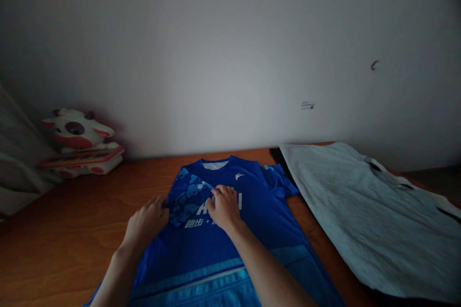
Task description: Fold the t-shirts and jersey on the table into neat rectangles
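Observation:
A blue short-sleeved T-shirt (266,216) lies front up, its collar toward the wall, with white lettering and a small white logo on the chest. Its left sleeve, patterned in lighter blue, is folded inward across the chest. At the shirt's left edge, by that fold, my left hand (148,218) is closed with its fingers curled on the fabric. My right hand (226,205) is over the chest lettering, fingers bent and closed at the end of the folded sleeve. The right sleeve (277,180) is spread outward.
The shirt rests on a brown wooden surface (72,230) against a pale wall. A grey garment (370,220) with black and white edges lies to the right. A cow-shaped toy keyboard (84,144) stands at the back left, near a pale curtain (21,153).

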`<action>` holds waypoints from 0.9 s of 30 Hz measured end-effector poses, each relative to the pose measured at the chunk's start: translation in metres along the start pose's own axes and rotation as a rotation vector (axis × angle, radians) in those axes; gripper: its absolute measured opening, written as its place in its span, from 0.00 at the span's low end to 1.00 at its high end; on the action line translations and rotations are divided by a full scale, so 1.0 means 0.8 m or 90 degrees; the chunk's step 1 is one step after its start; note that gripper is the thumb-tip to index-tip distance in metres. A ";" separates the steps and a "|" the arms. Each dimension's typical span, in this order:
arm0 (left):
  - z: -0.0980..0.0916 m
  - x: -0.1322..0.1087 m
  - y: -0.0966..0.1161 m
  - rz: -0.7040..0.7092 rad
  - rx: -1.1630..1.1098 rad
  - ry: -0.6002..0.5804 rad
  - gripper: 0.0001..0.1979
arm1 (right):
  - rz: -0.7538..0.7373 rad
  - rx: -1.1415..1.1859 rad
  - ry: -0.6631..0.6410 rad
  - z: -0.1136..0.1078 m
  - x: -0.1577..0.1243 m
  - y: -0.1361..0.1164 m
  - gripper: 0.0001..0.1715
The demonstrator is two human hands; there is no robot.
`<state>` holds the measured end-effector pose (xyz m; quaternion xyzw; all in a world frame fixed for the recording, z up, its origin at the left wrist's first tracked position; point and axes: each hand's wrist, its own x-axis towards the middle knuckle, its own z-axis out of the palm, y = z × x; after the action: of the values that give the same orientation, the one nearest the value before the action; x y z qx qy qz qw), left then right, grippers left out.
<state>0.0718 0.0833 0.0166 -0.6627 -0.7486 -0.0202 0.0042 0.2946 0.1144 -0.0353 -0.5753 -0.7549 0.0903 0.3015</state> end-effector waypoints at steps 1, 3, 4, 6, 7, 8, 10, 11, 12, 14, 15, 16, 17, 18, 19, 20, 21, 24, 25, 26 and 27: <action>0.000 0.000 0.000 -0.006 0.002 -0.003 0.18 | -0.001 0.002 0.000 0.000 0.000 0.000 0.17; 0.002 0.001 -0.002 0.002 -0.002 0.003 0.19 | -0.009 0.009 0.003 0.000 0.000 0.000 0.18; 0.004 0.001 -0.003 0.013 -0.006 0.010 0.19 | -0.016 0.013 0.004 0.001 -0.001 0.000 0.19; 0.008 0.003 -0.004 0.034 -0.013 0.028 0.21 | -0.030 0.017 0.002 0.001 -0.001 0.000 0.19; 0.009 0.003 -0.005 0.041 -0.013 0.035 0.22 | -0.034 0.018 -0.001 0.002 -0.001 0.000 0.18; 0.011 0.003 -0.005 0.048 -0.010 0.041 0.23 | -0.033 0.020 -0.005 0.003 0.000 0.000 0.18; 0.013 0.004 -0.005 0.068 0.008 0.062 0.24 | -0.024 0.029 -0.007 0.004 0.001 0.000 0.16; 0.014 0.004 -0.004 0.083 0.017 0.078 0.23 | -0.016 0.038 -0.003 0.005 0.002 0.000 0.16; 0.015 0.005 -0.003 0.105 0.019 0.097 0.23 | -0.007 0.049 0.004 0.006 0.003 0.001 0.16; 0.019 0.008 0.000 0.163 0.003 0.130 0.22 | 0.010 0.073 0.022 0.008 0.005 0.002 0.16; 0.021 0.009 0.001 0.193 -0.012 0.139 0.22 | 0.016 0.084 0.029 0.009 0.005 0.003 0.16; 0.025 0.011 0.002 0.221 -0.025 0.142 0.22 | 0.021 0.093 0.035 0.010 0.005 0.003 0.16; 0.029 0.012 0.002 0.244 -0.032 0.141 0.22 | 0.024 0.099 0.038 0.010 0.005 0.004 0.16; 0.033 0.013 0.000 0.262 -0.037 0.136 0.23 | 0.024 0.102 0.039 0.011 0.005 0.004 0.16; 0.038 0.014 -0.002 0.276 -0.041 0.128 0.23 | 0.023 0.102 0.038 0.011 0.005 0.004 0.16; 0.042 0.014 -0.005 0.288 -0.047 0.116 0.24 | 0.022 0.101 0.036 0.010 0.005 0.004 0.16; 0.046 0.015 -0.009 0.297 -0.054 0.100 0.24 | 0.022 0.097 0.033 0.010 0.005 0.004 0.16; 0.053 0.016 -0.022 0.295 -0.074 0.042 0.28 | 0.022 0.075 0.023 0.008 0.004 0.003 0.17; 0.054 0.016 -0.026 0.287 -0.075 0.025 0.31 | 0.021 0.065 0.020 0.007 0.003 0.003 0.17; 0.054 0.016 -0.029 0.281 -0.072 0.012 0.32 | 0.020 0.055 0.017 0.007 0.003 0.003 0.17; 0.054 0.016 -0.031 0.277 -0.067 0.003 0.34 | 0.017 0.045 0.014 0.006 0.002 0.002 0.17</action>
<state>0.0462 0.0948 -0.0266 -0.8078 -0.5859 -0.0592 -0.0248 0.2931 0.1178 -0.0398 -0.5754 -0.7402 0.1144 0.3285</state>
